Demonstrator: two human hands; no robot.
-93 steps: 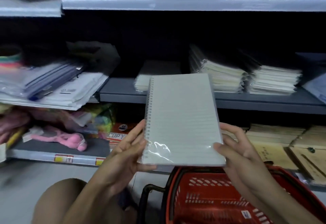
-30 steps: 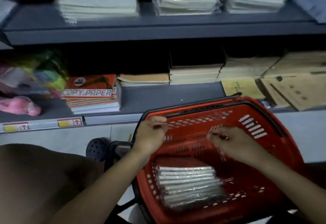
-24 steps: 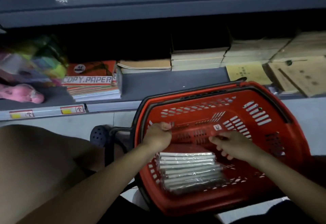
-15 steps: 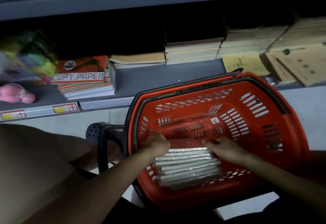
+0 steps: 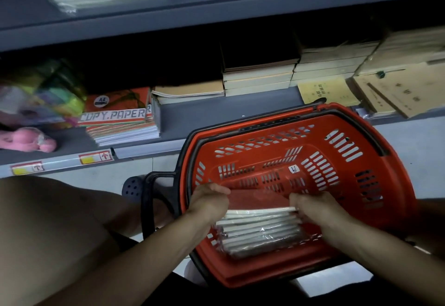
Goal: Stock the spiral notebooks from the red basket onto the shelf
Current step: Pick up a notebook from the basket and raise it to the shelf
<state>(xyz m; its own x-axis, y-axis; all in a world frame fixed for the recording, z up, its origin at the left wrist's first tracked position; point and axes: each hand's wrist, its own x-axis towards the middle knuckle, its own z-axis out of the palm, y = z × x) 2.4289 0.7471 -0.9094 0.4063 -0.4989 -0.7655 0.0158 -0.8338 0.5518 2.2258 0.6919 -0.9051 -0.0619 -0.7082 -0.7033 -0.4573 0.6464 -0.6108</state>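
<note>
Both hands are down in the red basket; my left hand and right hand each grip an end of the top notebook of the wrapped spiral notebooks stacked there; beyond the basket I see the shelf, copy paper at left, brown pads behind.

Your left hand and right hand grip the notebook stack inside the red basket, shelf at 12 o'clock.
</note>
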